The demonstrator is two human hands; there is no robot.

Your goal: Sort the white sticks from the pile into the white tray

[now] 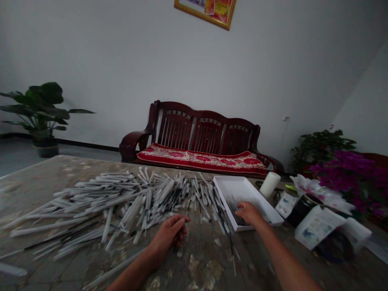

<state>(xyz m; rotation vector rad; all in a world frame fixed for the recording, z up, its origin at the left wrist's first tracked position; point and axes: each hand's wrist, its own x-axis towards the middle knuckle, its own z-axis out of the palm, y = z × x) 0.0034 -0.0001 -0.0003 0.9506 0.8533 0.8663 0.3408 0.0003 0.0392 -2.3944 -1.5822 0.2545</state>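
Observation:
My left hand [175, 231] is over the table near the front of a pile of thin sticks in whitish sleeves [112, 194]. Its fingers are curled, with thumb and forefinger pressed together; what they hold, if anything, is too small to make out. Inside a shallow white box [222, 196] is my right hand [249, 213], low over thin dark stick-like pieces [259, 208]. Its fingers are drawn together and partly hidden, so I cannot make out what is between them. Several dark-tipped sticks [216, 206] lie between the pile and the box.
Right of the box are a white cylinder [269, 185], a black canister [303, 210], a printed white carton [318, 227] and purple flowers [351, 173]. A dark wooden bench [209, 133] with a red cover stands behind the table. A potted plant [45, 109] is at the left.

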